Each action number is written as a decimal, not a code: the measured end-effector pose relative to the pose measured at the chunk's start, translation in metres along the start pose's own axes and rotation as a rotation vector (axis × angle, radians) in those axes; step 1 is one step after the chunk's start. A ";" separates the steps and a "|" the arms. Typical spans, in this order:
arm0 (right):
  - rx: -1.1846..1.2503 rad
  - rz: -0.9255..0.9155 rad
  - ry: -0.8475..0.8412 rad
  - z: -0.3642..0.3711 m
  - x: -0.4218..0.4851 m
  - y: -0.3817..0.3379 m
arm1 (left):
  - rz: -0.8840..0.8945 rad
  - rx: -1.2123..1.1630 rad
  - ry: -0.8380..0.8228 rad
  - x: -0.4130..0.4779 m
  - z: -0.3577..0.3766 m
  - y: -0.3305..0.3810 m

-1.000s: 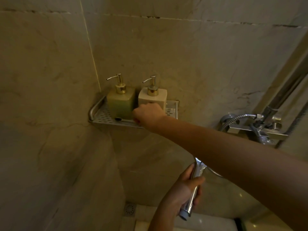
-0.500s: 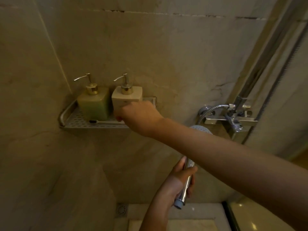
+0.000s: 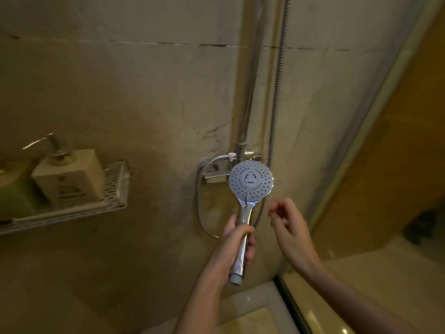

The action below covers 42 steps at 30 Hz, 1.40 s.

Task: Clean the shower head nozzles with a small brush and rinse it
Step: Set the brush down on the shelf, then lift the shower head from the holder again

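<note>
While the left hand [image 3: 237, 239] wraps its fingers round the chrome handle low in the centre of the frame, the shower head [image 3: 251, 183] stands upright above it, its grey nozzle face turned to the camera. Just right of the handle, the right hand [image 3: 290, 227] hovers apart from it, fingers loosely curled, thumb and fingertips close together with nothing visible between them. Behind the head sit the mixer valve [image 3: 215, 177] and a looping metal hose [image 3: 198, 203], and the riser pipe [image 3: 250, 92] climbs the tiled wall [image 3: 120, 92]. At the left edge a perforated metal shelf [image 3: 115, 189] carries a beige pump dispenser [image 3: 69, 177] beside a green one [image 3: 12, 191]; a slim pale stick [image 3: 60, 211], possibly the brush, lies along its front.
</note>
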State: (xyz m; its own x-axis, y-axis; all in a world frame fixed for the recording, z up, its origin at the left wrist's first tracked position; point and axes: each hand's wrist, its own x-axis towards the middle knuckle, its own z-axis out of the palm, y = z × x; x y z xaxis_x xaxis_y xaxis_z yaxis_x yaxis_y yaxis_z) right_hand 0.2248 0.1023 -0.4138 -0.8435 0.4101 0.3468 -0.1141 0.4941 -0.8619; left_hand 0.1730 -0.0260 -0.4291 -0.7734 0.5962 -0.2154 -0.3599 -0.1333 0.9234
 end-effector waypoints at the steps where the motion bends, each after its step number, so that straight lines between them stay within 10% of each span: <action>1: 0.059 0.140 -0.024 -0.005 -0.006 0.008 | 0.008 0.007 -0.022 0.004 0.011 0.002; 7: 0.453 0.582 -0.185 -0.035 0.011 0.001 | 0.001 0.038 -0.127 0.022 0.078 0.005; 22: 0.562 0.355 -0.246 -0.092 0.081 -0.035 | 0.529 0.616 0.049 0.049 0.108 0.065; 33: 0.644 0.169 -0.018 -0.118 0.214 -0.154 | 1.270 1.036 0.674 0.066 0.056 0.272; 42: 0.717 -0.074 0.159 -0.119 0.320 -0.240 | 1.198 1.642 1.032 0.125 0.006 0.404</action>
State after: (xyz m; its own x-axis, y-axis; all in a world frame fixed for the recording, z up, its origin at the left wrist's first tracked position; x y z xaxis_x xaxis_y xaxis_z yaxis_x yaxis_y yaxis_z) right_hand 0.0446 0.2056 -0.0518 -0.7406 0.5279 0.4158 -0.5285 -0.0756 -0.8455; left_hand -0.0657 -0.0006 -0.0815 -0.3493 0.2205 0.9107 0.4950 0.8687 -0.0205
